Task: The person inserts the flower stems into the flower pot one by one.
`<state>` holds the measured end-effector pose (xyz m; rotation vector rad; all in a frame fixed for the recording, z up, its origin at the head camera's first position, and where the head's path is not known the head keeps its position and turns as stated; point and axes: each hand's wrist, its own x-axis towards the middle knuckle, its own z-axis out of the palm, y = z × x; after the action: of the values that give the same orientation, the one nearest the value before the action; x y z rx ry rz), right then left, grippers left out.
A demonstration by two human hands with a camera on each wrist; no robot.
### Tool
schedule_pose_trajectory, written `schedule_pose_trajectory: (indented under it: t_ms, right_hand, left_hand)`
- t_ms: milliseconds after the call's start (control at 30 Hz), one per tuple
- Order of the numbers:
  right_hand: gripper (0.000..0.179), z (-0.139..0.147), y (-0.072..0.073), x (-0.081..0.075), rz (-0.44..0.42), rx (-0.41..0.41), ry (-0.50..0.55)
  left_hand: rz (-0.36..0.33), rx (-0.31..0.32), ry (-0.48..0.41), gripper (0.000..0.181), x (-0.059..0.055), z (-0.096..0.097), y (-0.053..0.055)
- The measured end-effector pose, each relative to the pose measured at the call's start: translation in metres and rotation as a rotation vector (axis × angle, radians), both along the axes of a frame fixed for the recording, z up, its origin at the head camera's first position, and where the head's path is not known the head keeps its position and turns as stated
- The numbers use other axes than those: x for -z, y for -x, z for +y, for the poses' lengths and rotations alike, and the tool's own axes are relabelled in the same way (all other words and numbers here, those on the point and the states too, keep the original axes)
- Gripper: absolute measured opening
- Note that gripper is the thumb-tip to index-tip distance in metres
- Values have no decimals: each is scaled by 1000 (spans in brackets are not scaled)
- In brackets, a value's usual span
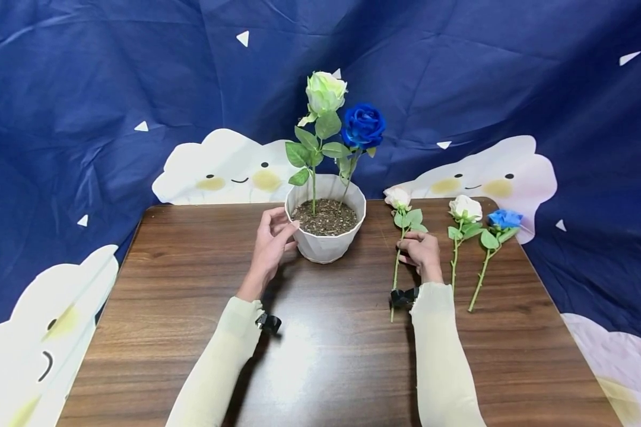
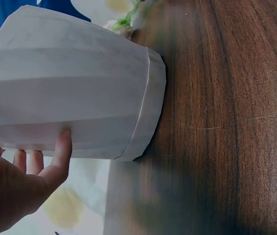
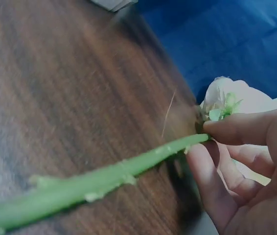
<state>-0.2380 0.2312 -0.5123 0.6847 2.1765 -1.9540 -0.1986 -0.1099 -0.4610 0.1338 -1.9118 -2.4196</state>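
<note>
My left hand (image 1: 271, 242) rests against the left side of a white faceted flower pot (image 1: 326, 248), its fingers spread along the wall. In the left wrist view its fingertips (image 2: 66, 139) touch the pot. Soil (image 1: 326, 218) fills the pot, and a pale green-white rose (image 1: 326, 92) and a blue rose (image 1: 363, 126) stand upright in it. To the right of the pot, my right hand (image 1: 423, 252) pinches the stem of a pale pink rose (image 1: 397, 198) between thumb and fingers. The right wrist view shows the thorny green stem (image 3: 114, 178) running out from that pinch.
A white rose (image 1: 466, 209) and another blue rose (image 1: 504, 219) lie on the wooden table (image 1: 192, 308) to the right of my right hand. Behind the table hangs a dark blue cloth (image 1: 112, 71) with smiling clouds. Both wrists carry small black cameras.
</note>
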Motion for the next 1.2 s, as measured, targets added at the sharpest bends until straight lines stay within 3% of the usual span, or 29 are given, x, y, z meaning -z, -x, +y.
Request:
schedule_pose_trajectory:
  t_ms: [267,567,767,1200]
  right_hand:
    - [34,-1,-3,-11,81,21,180]
    - [24,-3,-6,-30,161,118,322]
    - [24,-8,-5,-50,276,185,456]
    - [22,-14,-9,-93,541,254,548]
  left_hand:
    - [-9,1,-4,47,-1,0,0]
    - [-9,-3,-1,47,0,0,-1]
    - [-3,1,-11,48,-1,0,0]
    - [-6,5,-11,49,-1,-1,0]
